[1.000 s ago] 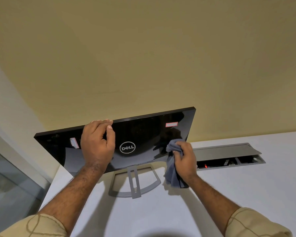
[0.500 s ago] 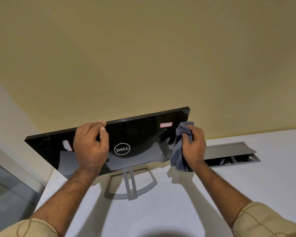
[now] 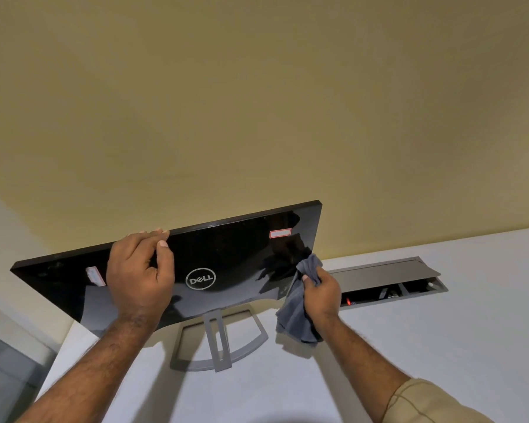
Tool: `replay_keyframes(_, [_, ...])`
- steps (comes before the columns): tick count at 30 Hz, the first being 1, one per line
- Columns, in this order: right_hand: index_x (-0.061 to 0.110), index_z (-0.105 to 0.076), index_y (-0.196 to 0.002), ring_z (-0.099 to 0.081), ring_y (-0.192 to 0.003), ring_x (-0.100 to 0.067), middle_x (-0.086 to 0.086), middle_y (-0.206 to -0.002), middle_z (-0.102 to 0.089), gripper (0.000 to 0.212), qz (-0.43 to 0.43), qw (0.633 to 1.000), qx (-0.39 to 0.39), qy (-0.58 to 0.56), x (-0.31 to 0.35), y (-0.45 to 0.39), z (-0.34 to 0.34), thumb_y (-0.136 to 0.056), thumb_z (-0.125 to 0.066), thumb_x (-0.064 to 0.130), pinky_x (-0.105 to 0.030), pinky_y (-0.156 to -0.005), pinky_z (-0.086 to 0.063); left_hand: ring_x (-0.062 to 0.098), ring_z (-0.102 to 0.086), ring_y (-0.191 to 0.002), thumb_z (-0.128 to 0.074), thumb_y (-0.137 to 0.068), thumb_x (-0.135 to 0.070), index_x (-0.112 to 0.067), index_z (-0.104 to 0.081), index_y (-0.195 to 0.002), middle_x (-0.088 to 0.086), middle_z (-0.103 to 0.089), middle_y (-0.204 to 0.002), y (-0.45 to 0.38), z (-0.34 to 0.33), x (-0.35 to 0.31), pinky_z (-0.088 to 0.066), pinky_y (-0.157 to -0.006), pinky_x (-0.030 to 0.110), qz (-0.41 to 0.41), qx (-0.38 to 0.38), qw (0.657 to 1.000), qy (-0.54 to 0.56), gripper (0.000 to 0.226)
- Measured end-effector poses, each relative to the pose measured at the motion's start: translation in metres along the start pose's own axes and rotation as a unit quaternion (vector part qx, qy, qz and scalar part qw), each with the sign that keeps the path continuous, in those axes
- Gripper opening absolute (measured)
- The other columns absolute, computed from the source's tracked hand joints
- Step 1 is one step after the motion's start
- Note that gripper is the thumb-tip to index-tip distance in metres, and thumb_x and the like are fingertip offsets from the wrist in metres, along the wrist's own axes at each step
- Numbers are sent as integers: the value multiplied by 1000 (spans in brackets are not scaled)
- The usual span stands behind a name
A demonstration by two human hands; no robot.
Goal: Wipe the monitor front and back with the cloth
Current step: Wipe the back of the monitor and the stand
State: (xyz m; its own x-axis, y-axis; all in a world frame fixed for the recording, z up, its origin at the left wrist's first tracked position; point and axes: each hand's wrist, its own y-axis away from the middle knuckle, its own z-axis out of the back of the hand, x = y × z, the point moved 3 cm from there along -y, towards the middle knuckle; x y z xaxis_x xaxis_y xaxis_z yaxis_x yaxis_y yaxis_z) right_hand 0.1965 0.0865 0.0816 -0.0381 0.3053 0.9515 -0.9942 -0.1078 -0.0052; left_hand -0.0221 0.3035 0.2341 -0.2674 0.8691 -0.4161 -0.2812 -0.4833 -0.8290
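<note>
The monitor [image 3: 226,257] stands on the white surface [image 3: 440,346] with its glossy black back toward the camera, its top edge tilted so the left end sits lower in view than the right. A round silver Dell logo [image 3: 200,278] sits near the middle of the back, a small white label [image 3: 95,276] is at the left, and a red-bordered label [image 3: 280,233] is near the upper right corner. Its grey stand [image 3: 219,343], a curved base with a flat neck, rests on the surface below the panel.

The left hand [image 3: 141,279] lies over the back just left of the logo, fingertips hooked on the top edge, the grip closed around that edge. The grey cloth [image 3: 297,312] is bunched in the right hand [image 3: 322,293], whose grip is closed tight on it; the cloth's upper fold touches the monitor's lower right edge and the rest hangs down beside the stand. Behind the right hand, a grey cable hatch [image 3: 385,277] in the surface stands open.
</note>
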Motion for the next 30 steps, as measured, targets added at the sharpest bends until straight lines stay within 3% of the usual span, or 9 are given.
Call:
replay_keyframes(5, [12,-59,-117,-60,-100,-17,-2,-112,-64,26,40,997,-44,-53,12,-6,-1,-91,-65,12,-30,-95,-50,26,-60,-96,-52,-91,-14,-3,-74,-98,9,-71,-94,0,0,-1,-36,-90,22,1,1,1000,-3,26])
replay_keyframes(8, [12,-62,-105,-57,-87,-4,1,-103,-60,20,69,996,4,-52,6,14,-15,-88,-63,1,-10,-85,-47,25,-59,-97,-51,-92,-15,-4,-74,-99,8,-71,-95,0,0,0,-36,-90,22,6,3,1000,-2,27])
replay_keyframes(12, [18,-66,-102,-56,-89,1,11,-97,-59,21,101,991,87,9,-12,40,-35,-88,-66,2,-4,-79,-46,27,-60,-96,-51,-92,-15,-4,-74,-99,8,-71,-95,0,-1,0,-38,-89,24,0,0,1000,-2,26])
replay_keyframes(15, [18,-68,-90,-59,-81,-8,8,-88,-63,20,38,991,124,18,-28,29,-41,-85,-65,-2,-12,-71,-48,27,-60,-95,-52,-92,-14,-5,-74,-98,7,-71,-95,1,-1,1,-38,-90,24,-4,2,1000,-1,25])
replay_keyframes(18, [11,-63,-79,-54,-81,-22,-1,-80,-59,18,-77,991,79,-70,-33,9,-32,-87,-57,-4,-16,-64,-45,26,-60,-96,-53,-91,-13,-4,-74,-99,8,-71,-95,1,0,1,-36,-91,20,-3,1,1000,-6,24])
replay_keyframes(21, [7,-61,-103,-57,-98,-17,1,-100,-62,11,-81,991,-23,-104,-23,-1,-18,-92,-61,4,-19,-86,-49,27,-60,-96,-53,-91,-13,-4,-74,-99,8,-71,-95,1,0,1,-34,-92,18,3,2,1000,-6,25])
replay_keyframes(23, [7,-60,-122,-59,-106,-18,-1,-114,-64,31,-71,992,-38,-94,-20,1,-20,-91,-65,9,-31,-100,-48,27,-60,-96,-53,-91,-13,-4,-74,-99,8,-71,-95,1,-1,0,-35,-91,18,5,4,1000,-5,25])
replay_keyframes(26, [8,-64,-116,-61,-105,-21,-2,-110,-66,28,-66,991,37,-114,-26,16,-32,-89,-66,3,-32,-98,-50,28,-60,-96,-53,-92,-13,-4,-74,-99,8,-71,-95,0,-2,0,-36,-90,21,7,4,1000,-4,25])
replay_keyframes(30, [11,-68,-109,-62,-95,-17,1,-100,-66,25,-13,988,153,19,-43,25,-44,-85,-69,4,-22,-88,-50,29,-61,-96,-52,-92,-14,-3,-74,-99,9,-71,-95,1,-2,1,-34,-92,18,4,7,1000,-9,26])
